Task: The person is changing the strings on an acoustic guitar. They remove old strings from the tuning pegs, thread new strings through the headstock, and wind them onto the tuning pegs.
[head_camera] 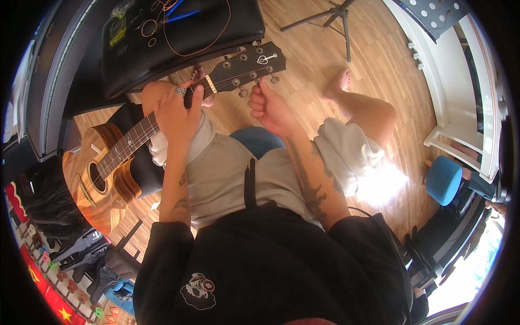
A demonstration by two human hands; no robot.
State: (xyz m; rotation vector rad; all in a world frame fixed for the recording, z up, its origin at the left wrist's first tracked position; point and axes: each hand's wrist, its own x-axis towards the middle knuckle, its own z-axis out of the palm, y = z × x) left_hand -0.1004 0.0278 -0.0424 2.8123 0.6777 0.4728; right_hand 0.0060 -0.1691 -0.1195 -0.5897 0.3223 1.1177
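Observation:
An acoustic guitar (87,189) with a striped wood body lies across my left side, its neck slanting up toward the middle of the view. Near the nut, my left hand (176,113) wraps the neck, with the thumb over the fretboard and a ring on one finger. The dark headstock (227,73) bears metal tuning machines and a white inlay. My right hand (268,106) is closed at the headstock's near edge, pinching the middle tuning peg, whose button is hidden by the fingers. Thin strings run past the nut to posts on this side.
Beyond the neck, a black padded bench (203,34) carries coiled strings (149,28), blue-handled pliers (183,16) and a crumpled yellow-green packet (118,36). A black tripod stand (339,12) stands on the wood floor. At the right are a blue stool (443,180) and a white frame (451,140).

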